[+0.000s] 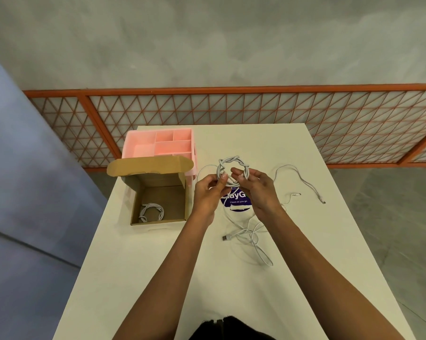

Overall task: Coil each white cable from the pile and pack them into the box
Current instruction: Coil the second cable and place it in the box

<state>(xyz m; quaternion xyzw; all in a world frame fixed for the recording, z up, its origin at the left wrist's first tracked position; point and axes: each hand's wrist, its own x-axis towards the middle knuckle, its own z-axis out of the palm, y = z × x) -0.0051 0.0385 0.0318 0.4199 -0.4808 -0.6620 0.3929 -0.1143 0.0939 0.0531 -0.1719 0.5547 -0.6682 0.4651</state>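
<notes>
Head view: you hold a wound white cable coil (232,165) up over the counter (158,266), just right of the open cardboard box (169,196). Your left hand (208,190) pinches the lower left of the ring between thumb and fingertips. Your right hand (258,190) has its fingers curled round the lower right. The ring shows strands twisted round the loop, so the winding looks close to finished. A faint strand arcs off to its left, and you cannot tell from here whether that is its own tail. Done: one coiled cable (152,211) lies inside the box, on the floor toward the near left corner. In hand: the second coil, not yet in the box. Left: a loose tangle of white cable (252,238) on the counter beneath your wrists, with a USB plug (225,238) at its left end. A further loose cable (305,182) trails out to the right and ends in small connectors. The count of separate cables in the tangle is not readable; judged at two or more. Estimate: under half packed. A pink compartment organiser (158,143) sits just behind the box, and a purple sticker (237,202) shows on the counter under your hands.
</notes>
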